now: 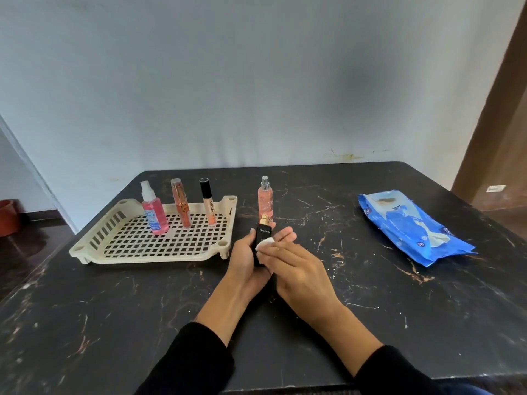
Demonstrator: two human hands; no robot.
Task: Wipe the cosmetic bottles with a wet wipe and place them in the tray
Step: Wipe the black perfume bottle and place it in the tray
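A black perfume bottle is gripped upright in the left hand over the worktop, right of the tray, while a wet wipe is pinched against it by the right hand. Wiping seems underway; placing in the tray would follow.

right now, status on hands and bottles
Left hand grips black bottle; right hand rubs wipe on it. Three bottles in tray. Peach spray bottle waits outside.
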